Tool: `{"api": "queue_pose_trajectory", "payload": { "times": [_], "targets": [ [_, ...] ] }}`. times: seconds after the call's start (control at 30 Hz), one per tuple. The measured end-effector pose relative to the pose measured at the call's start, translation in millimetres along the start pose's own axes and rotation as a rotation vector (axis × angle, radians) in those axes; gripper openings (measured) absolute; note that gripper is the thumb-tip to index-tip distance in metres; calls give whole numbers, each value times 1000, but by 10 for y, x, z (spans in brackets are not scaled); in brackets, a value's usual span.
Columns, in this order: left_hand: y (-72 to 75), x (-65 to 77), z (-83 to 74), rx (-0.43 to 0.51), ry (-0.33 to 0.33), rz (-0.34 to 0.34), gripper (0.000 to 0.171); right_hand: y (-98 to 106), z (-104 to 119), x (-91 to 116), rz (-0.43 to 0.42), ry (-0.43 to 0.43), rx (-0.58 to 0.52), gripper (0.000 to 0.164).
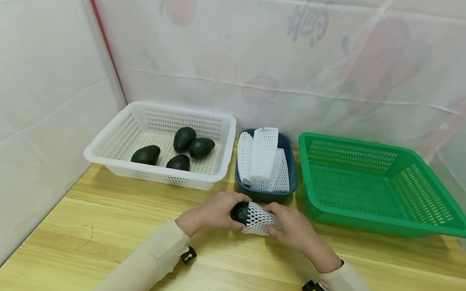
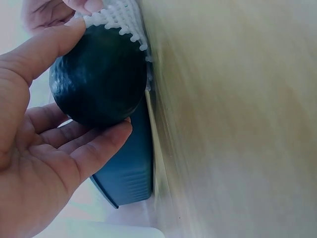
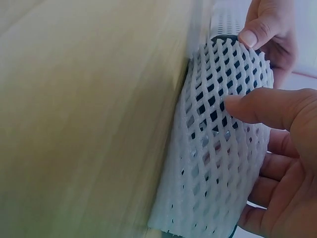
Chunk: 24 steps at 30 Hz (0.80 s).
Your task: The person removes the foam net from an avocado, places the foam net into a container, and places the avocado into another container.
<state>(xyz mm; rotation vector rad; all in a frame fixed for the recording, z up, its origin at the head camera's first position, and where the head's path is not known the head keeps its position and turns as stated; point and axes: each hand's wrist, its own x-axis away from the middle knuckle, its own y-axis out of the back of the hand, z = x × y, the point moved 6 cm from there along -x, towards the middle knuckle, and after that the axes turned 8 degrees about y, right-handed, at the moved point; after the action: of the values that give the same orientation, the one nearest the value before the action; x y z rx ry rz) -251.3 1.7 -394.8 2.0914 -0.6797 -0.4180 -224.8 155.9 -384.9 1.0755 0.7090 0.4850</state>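
A dark green avocado (image 1: 239, 212) is partly inside a white foam net sleeve (image 1: 259, 219), low over the table's middle. My left hand (image 1: 219, 211) grips the avocado's bare end between thumb and fingers. From the other side, my right hand (image 1: 294, 228) holds the sleeve, its thumb pressing on the mesh. In the left wrist view, the bare end of the avocado (image 2: 99, 79) shows past the sleeve's edge. The right wrist view shows the sleeve (image 3: 213, 139) stretched over the fruit at its far end, with the near part hanging slack.
A white basket (image 1: 167, 175) with several avocados stands at the back left. Behind my hands a dark blue bin (image 1: 263, 196) holds several folded net sleeves (image 1: 263, 157). A green basket (image 1: 382, 224) stands at the back right on the wooden table (image 1: 241, 284).
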Motion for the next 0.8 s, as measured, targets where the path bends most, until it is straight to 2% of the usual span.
{"api": "queue_pose_trajectory", "payload": {
  "times": [0.23,0.5,0.7,0.8],
  "targets": [
    [20,13,-6,0,7,1,65,16,9,2,-1,-19,-4,36],
    [120,92,-18,37,-21,-24,60,127,25,19,-32,-43,12,26],
    [211,176,50,113,-23,-20,52,210,0,77,-31,-72,22,23],
    [254,236,112,107,-8,-27,52,246,-31,127,-47,-70,37,22]
  ]
}}
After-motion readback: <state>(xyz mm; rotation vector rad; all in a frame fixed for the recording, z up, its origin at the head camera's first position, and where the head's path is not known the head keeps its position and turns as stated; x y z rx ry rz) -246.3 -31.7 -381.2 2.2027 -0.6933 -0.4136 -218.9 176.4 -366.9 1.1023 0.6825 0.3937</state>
